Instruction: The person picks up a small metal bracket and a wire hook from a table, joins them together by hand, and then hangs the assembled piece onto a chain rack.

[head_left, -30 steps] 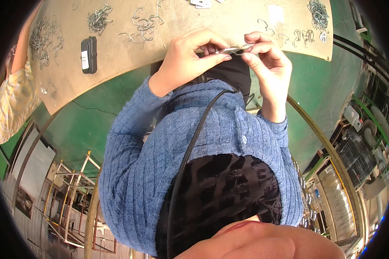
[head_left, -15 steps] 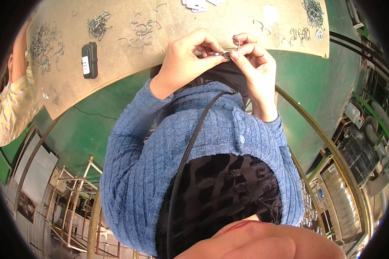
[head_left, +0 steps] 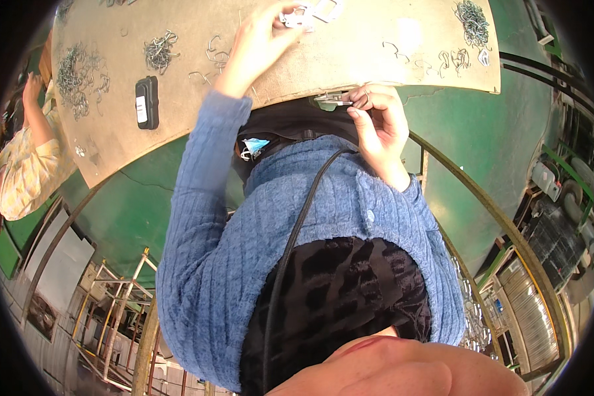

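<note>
At the far middle of the table, my left hand is stretched out to a small pile of flat white plates with cut-outs. Its thumb and fingers close round the edges of a plate there. By the table's near edge, my right hand pinches a small metal plate with a wire piece between thumb and fingers. The fingers partly hide that piece, so its exact shape is unclear. Another white plate lies just right of the pile.
Heaps of bent wire hooks lie on the tan table: one heap left, another far right. A black case rests near the left edge. At far left is a co-worker's sleeve. A metal rail curves at right.
My left hand has left the metal piece and moved away to the white plates. My right hand has come slightly lower, keeping the piece. The co-worker's arm has shifted at left.
</note>
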`<state>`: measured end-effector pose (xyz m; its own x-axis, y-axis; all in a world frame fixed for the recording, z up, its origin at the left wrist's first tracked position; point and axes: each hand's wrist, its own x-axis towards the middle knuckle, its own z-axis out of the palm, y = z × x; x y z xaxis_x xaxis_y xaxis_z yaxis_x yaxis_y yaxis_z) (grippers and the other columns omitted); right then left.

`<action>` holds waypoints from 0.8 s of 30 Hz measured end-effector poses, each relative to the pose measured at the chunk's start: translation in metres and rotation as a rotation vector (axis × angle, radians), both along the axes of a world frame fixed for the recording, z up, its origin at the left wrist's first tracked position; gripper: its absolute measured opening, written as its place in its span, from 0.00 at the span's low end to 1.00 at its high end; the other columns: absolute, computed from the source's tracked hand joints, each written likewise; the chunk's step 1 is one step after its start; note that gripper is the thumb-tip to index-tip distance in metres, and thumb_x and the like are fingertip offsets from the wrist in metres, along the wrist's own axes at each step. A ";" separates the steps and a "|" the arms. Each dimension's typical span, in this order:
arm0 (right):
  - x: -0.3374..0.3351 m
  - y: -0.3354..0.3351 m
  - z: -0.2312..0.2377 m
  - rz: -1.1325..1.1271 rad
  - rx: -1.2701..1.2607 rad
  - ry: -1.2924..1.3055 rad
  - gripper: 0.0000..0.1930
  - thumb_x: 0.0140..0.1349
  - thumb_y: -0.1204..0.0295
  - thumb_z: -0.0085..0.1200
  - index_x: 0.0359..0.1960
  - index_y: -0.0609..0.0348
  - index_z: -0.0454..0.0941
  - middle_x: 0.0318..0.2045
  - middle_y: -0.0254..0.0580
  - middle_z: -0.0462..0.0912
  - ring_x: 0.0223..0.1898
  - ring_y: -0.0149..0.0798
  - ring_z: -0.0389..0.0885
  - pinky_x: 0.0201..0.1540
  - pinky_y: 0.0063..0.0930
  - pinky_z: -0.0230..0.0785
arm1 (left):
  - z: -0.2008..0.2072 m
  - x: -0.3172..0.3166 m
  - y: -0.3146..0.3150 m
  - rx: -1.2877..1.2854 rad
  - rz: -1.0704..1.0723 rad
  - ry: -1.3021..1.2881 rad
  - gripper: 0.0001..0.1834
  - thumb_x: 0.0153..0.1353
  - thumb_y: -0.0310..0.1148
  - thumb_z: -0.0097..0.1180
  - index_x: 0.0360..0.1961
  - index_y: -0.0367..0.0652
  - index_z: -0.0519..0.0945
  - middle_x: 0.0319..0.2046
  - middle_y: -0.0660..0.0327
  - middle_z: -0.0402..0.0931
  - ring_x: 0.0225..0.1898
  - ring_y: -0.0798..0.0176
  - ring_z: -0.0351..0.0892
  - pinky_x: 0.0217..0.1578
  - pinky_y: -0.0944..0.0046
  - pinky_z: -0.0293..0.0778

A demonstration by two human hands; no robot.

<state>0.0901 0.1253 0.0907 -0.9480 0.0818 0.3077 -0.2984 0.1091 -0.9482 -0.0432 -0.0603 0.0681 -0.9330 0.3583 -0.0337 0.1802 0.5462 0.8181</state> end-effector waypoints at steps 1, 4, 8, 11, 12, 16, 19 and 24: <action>0.001 0.000 0.000 0.013 -0.004 -0.007 0.10 0.49 0.87 0.58 0.29 0.61 0.72 0.32 0.42 0.77 0.37 0.37 0.79 0.41 0.28 0.72 | -0.011 -0.007 0.001 -0.087 0.070 0.074 0.19 0.55 0.34 0.58 0.48 0.40 0.75 0.42 0.53 0.72 0.44 0.52 0.73 0.45 0.58 0.71; 0.009 0.003 -0.001 0.005 0.000 -0.007 0.10 0.49 0.87 0.58 0.29 0.62 0.72 0.32 0.43 0.77 0.37 0.37 0.79 0.41 0.27 0.72 | -0.028 -0.008 0.019 -0.186 0.121 0.369 0.23 0.53 0.37 0.60 0.49 0.39 0.74 0.43 0.48 0.69 0.45 0.44 0.70 0.46 0.53 0.69; 0.009 0.006 0.000 -0.016 -0.027 -0.048 0.10 0.49 0.88 0.58 0.30 0.62 0.73 0.32 0.43 0.76 0.37 0.37 0.79 0.41 0.27 0.73 | -0.037 -0.003 0.032 -0.243 0.103 0.412 0.23 0.52 0.37 0.61 0.48 0.39 0.75 0.42 0.48 0.70 0.45 0.44 0.70 0.45 0.54 0.69; 0.010 0.005 -0.001 -0.021 -0.072 -0.075 0.09 0.50 0.88 0.58 0.30 0.62 0.73 0.32 0.43 0.77 0.37 0.36 0.79 0.42 0.27 0.72 | -0.061 -0.011 0.018 -0.014 0.109 0.498 0.22 0.52 0.37 0.62 0.46 0.38 0.75 0.43 0.49 0.69 0.43 0.46 0.70 0.44 0.53 0.70; 0.010 0.005 -0.002 -0.029 -0.061 -0.078 0.09 0.50 0.88 0.58 0.29 0.62 0.73 0.32 0.43 0.77 0.37 0.36 0.79 0.42 0.27 0.72 | -0.057 -0.011 0.012 -0.036 0.134 0.483 0.19 0.55 0.35 0.59 0.46 0.38 0.76 0.38 0.53 0.72 0.39 0.54 0.73 0.40 0.58 0.72; 0.007 0.008 -0.005 -0.021 -0.039 -0.071 0.09 0.50 0.86 0.58 0.29 0.62 0.74 0.31 0.41 0.77 0.36 0.36 0.78 0.41 0.26 0.72 | -0.032 0.009 -0.010 0.418 0.286 -0.104 0.14 0.63 0.29 0.50 0.49 0.38 0.78 0.33 0.63 0.77 0.30 0.68 0.77 0.34 0.67 0.76; 0.006 0.006 -0.007 0.000 0.025 -0.094 0.08 0.49 0.85 0.59 0.28 0.61 0.74 0.31 0.39 0.78 0.36 0.35 0.78 0.40 0.26 0.71 | -0.015 0.035 -0.013 0.821 0.295 -0.613 0.16 0.65 0.28 0.49 0.52 0.36 0.74 0.37 0.62 0.76 0.30 0.70 0.74 0.34 0.70 0.76; 0.004 0.001 -0.007 0.031 0.071 -0.103 0.09 0.48 0.83 0.61 0.29 0.60 0.74 0.30 0.39 0.78 0.35 0.36 0.77 0.39 0.26 0.70 | 0.007 0.063 0.001 0.814 0.058 -0.617 0.19 0.58 0.23 0.57 0.51 0.33 0.70 0.35 0.62 0.75 0.34 0.72 0.75 0.36 0.74 0.74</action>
